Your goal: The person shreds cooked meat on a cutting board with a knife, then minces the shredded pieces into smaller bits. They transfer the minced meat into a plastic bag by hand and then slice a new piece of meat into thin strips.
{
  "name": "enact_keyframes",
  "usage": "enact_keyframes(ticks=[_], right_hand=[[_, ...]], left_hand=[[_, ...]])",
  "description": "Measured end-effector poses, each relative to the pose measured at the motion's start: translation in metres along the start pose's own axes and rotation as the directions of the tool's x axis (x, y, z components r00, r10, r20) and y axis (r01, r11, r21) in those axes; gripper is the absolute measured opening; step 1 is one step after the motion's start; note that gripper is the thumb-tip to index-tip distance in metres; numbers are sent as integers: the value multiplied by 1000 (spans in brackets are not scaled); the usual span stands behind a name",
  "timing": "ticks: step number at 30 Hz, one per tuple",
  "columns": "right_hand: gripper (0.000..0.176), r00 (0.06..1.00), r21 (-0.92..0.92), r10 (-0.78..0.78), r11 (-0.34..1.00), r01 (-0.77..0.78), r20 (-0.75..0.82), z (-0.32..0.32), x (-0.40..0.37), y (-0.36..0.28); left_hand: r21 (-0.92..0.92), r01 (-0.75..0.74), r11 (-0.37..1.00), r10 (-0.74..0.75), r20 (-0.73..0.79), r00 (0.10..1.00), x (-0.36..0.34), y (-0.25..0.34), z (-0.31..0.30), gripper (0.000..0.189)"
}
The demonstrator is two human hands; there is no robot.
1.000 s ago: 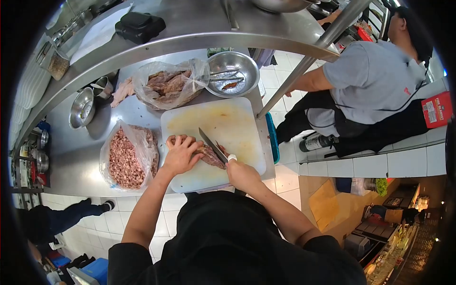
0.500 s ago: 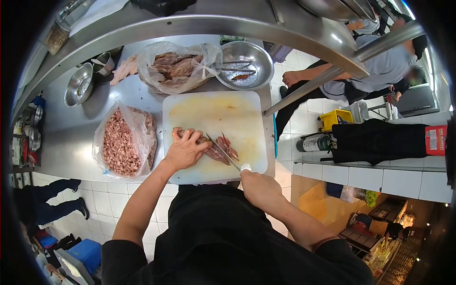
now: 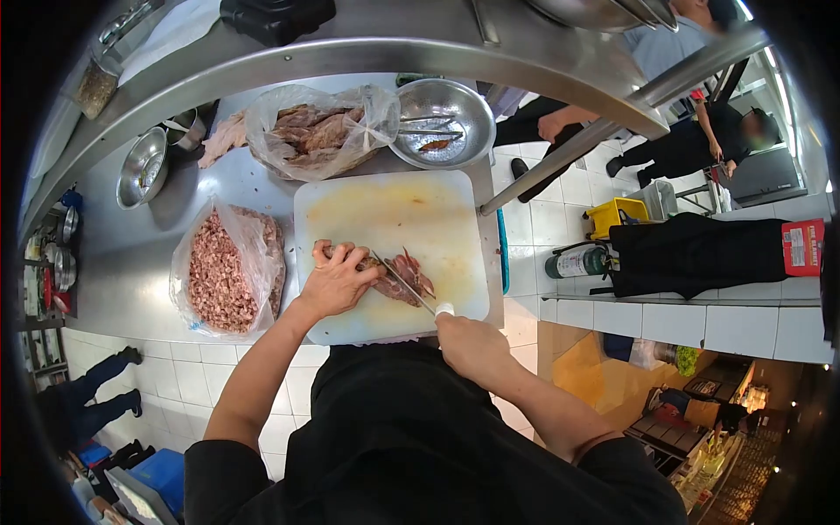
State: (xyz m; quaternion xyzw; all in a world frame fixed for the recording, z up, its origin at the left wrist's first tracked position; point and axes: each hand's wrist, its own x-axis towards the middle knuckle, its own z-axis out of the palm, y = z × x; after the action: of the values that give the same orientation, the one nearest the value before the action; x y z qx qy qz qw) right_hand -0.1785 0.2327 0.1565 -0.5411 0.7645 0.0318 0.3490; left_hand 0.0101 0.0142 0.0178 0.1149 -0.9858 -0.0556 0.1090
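Observation:
On a white cutting board (image 3: pixel 394 210) lies a piece of dark meat (image 3: pixel 395 290), partly cut into slices at its right end. My left hand (image 3: pixel 332 282) is closed over the left part of the meat. In my right hand (image 3: pixel 472 347) is the white handle of a knife (image 3: pixel 404 284), its blade slanting up and left across the meat beside my left fingertips. Left of the board stands an open plastic bag of diced meat (image 3: pixel 223 271). Behind the board is a plastic bag of larger meat pieces (image 3: pixel 319 136).
A metal bowl (image 3: pixel 444 118) with tongs stands behind the board. Another metal bowl (image 3: pixel 143 171) is at the back left. A steel shelf rail (image 3: pixel 350 54) and post (image 3: pixel 560 162) border the steel table. Several people stand beyond it.
The knife blade has shifted slightly left along the meat, with my right hand. The view has shifted a little. People at the upper right and lower left have moved.

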Motion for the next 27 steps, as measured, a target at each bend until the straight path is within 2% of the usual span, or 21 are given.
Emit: enact_keyframes(ticks=[4, 10, 11, 13, 14, 16, 18, 23, 27], right_hand=[[23, 996, 15, 22, 1000, -21, -87, 20, 43, -6], [22, 994, 13, -16, 1000, 17, -107, 29, 12, 5], [22, 995, 9, -14, 1000, 15, -104, 44, 25, 10], [20, 971, 45, -30, 998, 42, -237, 79, 65, 24], [20, 969, 44, -33, 998, 45, -246, 71, 73, 26], [20, 968, 106, -52, 991, 80, -246, 56, 79, 25], [20, 968, 90, -39, 994, 64, -249, 44, 63, 19], [21, 990, 26, -50, 998, 54, -130, 17, -4, 7], [22, 989, 8, -52, 999, 54, -139, 46, 35, 12]], left_hand=[[-3, 14, 1000, -14, 26, 1000, 1, 1, 2, 24], [-2, 29, 1000, -29, -5, 1000, -2, 5, 0, 24], [-6, 31, 1000, -31, -7, 999, -3, 5, 2, 24], [-28, 28, 999, -29, -32, 999, -2, 4, 4, 24], [-21, 25, 999, -26, -37, 999, -1, 3, 5, 24], [-59, 55, 997, -58, -50, 997, -4, 5, 6, 21], [-41, 71, 997, -73, -50, 996, -2, 6, 8, 19], [-38, 108, 993, -109, -34, 993, -3, 9, 11, 17], [-10, 95, 995, -95, -55, 994, -2, 8, 15, 17]])
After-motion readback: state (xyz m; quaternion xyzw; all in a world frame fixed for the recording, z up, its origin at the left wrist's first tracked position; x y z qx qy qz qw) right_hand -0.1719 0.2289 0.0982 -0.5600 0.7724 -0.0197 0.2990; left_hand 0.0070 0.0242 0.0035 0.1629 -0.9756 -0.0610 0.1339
